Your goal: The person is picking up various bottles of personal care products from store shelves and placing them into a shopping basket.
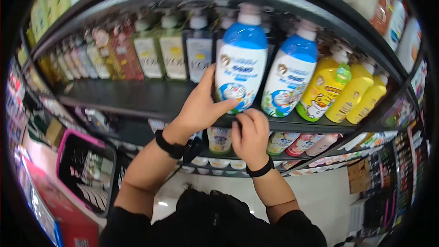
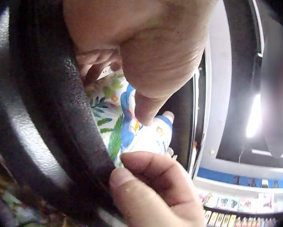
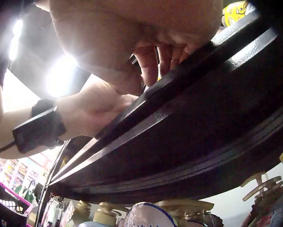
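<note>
My left hand [image 1: 197,106] grips a white pump bottle [image 1: 241,64] with a blue top and a cartoon print, low on its left side. The thumb lies across its front, and the other fingers go behind it. The bottle stands upright at the front of the black shelf [image 1: 132,98]. Just below its base is my right hand [image 1: 252,138], fingers loosely bent and fingertips right at the shelf edge. In the left wrist view its thumb and forefinger come close together beside the leaf print. A matching blue-topped bottle [image 1: 290,71] stands to the right.
Yellow bottles [image 1: 323,89] stand further right on the shelf, and green pump bottles [image 1: 173,50] to the left. Another shelf overhangs the bottles' tops. Lower shelves hold a tube [image 1: 219,140] and other bottles. A black basket with a pink rim [image 1: 61,155] is at lower left.
</note>
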`<state>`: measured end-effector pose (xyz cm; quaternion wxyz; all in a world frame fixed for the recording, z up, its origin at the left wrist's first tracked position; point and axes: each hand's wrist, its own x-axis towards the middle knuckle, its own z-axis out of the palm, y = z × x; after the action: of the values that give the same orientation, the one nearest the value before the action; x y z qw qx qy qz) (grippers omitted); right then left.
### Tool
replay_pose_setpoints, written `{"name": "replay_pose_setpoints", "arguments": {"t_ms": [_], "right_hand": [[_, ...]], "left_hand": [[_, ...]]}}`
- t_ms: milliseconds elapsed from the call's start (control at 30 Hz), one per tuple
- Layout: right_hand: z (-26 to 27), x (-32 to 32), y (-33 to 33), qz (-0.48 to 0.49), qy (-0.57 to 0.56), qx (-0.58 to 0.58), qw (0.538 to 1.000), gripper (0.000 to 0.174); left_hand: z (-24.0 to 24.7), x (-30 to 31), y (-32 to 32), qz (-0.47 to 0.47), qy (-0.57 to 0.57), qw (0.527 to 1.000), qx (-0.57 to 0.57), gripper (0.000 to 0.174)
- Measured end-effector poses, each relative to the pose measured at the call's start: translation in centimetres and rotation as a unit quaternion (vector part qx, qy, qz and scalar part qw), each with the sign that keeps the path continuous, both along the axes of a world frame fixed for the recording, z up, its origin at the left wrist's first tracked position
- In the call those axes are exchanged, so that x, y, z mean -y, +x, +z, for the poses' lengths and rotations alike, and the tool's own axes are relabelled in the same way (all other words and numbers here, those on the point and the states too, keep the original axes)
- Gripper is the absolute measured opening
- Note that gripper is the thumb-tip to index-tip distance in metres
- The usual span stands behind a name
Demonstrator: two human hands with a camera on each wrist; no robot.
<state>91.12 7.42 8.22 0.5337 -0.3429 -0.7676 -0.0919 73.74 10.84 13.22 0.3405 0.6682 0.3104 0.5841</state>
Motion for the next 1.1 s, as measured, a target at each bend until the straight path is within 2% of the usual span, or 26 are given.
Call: {"name": "replay_pose_setpoints", "arguments": {"t_ms": [67,133,200,267,333,367,433,467,533,600,733,833,867,933,967,1000,1067,1100], "right_hand": [[0.1,0.2,-0.1,-0.021,0.001,0.012,1.0,0.024],[-0.4,-0.2,0.5,-0.048,0.008,0.039,0.998,0.024],[-1.2,-0.8,0.8,-0.054,0.035,0.063,0.996,0.021],[-1.2,-0.5,0.3,-0.06,0.013,0.061,0.996,0.019],[-1.4,-0.4,0.0,-0.05,0.015,0.035,0.998,0.017],[-1.6,-0.3,-0.2,-0.041,0.015,0.024,0.999,0.017],[-2.3,-0.9,0.0,-0.04,0.022,0.018,0.999,0.016],[-2.3,-1.3,1.0,-0.06,0.024,0.016,0.998,0.016],[-2.2,-1.1,0.3,-0.061,0.006,0.0,0.998,0.016],[-2.0,-1.0,0.1,-0.081,0.055,0.021,0.995,0.016],[-3.6,0.3,-0.9,-0.066,0.09,-0.049,0.993,0.017],[-4.4,2.8,-4.4,-0.07,0.02,-0.003,0.997,0.012],[-5.6,2.8,-5.8,-0.017,-0.01,-0.046,0.999,0.01],[-5.0,5.6,-11.4,0.018,-0.036,0.018,0.999,0.008],[-4.7,6.0,-13.1,0.065,-0.078,0.067,0.993,0.006],[-4.7,6.8,-15.5,0.074,-0.062,0.076,0.992,0.006],[-4.4,8.1,-19.1,0.138,-0.13,0.057,0.98,0.005],[-4.3,8.6,-20.2,0.138,-0.141,0.063,0.978,0.007]], "left_hand": [[-0.9,1.1,-0.3,0.166,0.131,0.975,-0.074,0.088],[-1.1,3.6,-1.0,0.229,0.183,0.944,-0.153,0.09],[-3.1,5.6,-2.1,0.256,0.264,0.917,-0.157,0.083],[-5.8,8.9,-3.7,0.268,0.243,0.919,-0.156,0.073],[-9.2,12.3,-6.1,0.251,0.158,0.935,-0.196,0.064],[-11.3,13.8,-7.7,0.245,0.127,0.941,-0.197,0.054],[-16.4,16.6,-11.9,0.244,0.04,0.939,-0.239,0.043],[-16.8,18.5,-12.5,0.251,-0.035,0.943,-0.214,0.032],[-17.2,23.0,-16.8,0.273,-0.139,0.922,-0.237,0.022],[-16.4,26.4,-20.4,0.331,-0.206,0.893,-0.226,0.02],[-16.7,28.4,-28.8,0.382,-0.215,0.867,-0.239,0.022],[-15.9,27.5,-35.6,0.347,-0.238,0.854,-0.304,0.025],[-16.5,27.0,-38.2,0.337,-0.239,0.855,-0.314,0.026],[-19.8,25.9,-44.2,0.372,-0.265,0.829,-0.323,0.031],[-21.3,25.6,-47.2,0.379,-0.306,0.812,-0.32,0.03],[-23.8,25.5,-50.4,0.401,-0.33,0.787,-0.334,0.03],[-26.5,26.1,-55.6,0.438,-0.453,0.705,-0.326,0.031],[-30.2,26.9,-58.1,0.483,-0.471,0.674,-0.301,0.029]]}}
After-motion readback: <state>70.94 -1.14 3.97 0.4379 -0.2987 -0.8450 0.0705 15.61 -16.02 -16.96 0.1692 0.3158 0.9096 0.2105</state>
